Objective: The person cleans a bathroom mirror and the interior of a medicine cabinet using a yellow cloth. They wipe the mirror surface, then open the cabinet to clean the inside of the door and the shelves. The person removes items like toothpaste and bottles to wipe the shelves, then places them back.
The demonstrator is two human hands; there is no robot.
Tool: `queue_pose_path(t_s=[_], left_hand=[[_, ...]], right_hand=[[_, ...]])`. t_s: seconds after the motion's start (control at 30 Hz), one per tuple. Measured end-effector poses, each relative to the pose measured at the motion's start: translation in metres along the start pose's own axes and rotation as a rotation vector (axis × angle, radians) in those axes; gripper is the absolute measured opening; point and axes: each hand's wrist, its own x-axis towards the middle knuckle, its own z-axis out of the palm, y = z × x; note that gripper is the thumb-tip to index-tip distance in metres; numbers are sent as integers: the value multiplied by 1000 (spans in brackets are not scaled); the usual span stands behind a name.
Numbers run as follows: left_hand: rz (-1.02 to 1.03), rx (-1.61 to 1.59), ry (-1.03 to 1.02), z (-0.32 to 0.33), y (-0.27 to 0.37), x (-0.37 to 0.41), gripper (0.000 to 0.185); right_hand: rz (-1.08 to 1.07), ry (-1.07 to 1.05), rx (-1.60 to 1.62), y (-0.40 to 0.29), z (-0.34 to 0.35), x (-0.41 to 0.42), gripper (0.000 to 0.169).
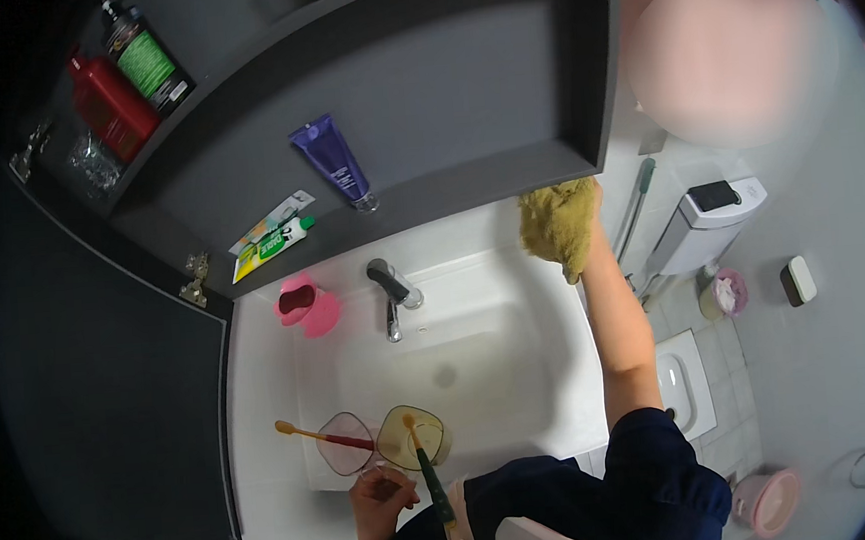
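Note:
My left hand (379,496) is at the front rim of the white washbasin (477,372), fingers curled at the clear handle of a pink see-through cup (338,457). Touching that cup is a yellowish see-through cup (393,442). A red-handled toothbrush (348,441) lies across the pink cup, and a green-handled toothbrush (432,484) slants over the yellowish one. My right hand (597,189), mostly hidden, grips an olive-yellow cloth (556,224) just below the cabinet's lower edge, above the basin's back right corner.
Overhead juts a grey cabinet (457,80), its dark door (109,383) swung out left. It holds a purple tube (335,164), a toothpaste tube (273,247) and bottles (112,104). Behind the basin stand a chrome tap (396,284) and a pink holder (311,308). A squat toilet (685,384) lies right.

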Motion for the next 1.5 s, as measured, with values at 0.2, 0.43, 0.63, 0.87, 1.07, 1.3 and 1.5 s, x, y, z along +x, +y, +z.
queue_pose_path(t_s=[0.2, 0.43, 0.63, 0.87, 1.07, 1.3, 1.5], left_hand=[[-9, 22, 29, 21, 17, 0, 11], [27, 75, -3, 23, 17, -4, 12], [-4, 75, -82, 21, 9, -2, 12], [4, 53, -168, 23, 19, -1, 13], [10, -10, -134, 8, 17, 3, 15], [65, -31, -142, -16, 15, 15, 17], [130, 29, -173, -40, 24, 22, 18]], right_hand=[[-133, 7, -61, -34, -33, 24, 32], [-361, -228, 82, -110, -46, 20, 34], [-847, 266, -1178, -74, -22, -45, 36], [-1516, -390, -2440, -41, 79, -18, 37], [-1246, -293, -2940, -36, 52, 13, 33], [-973, 92, -3072, -7, 61, 34, 18], [-423, 3, -3047, -1, 107, 21, 22]])
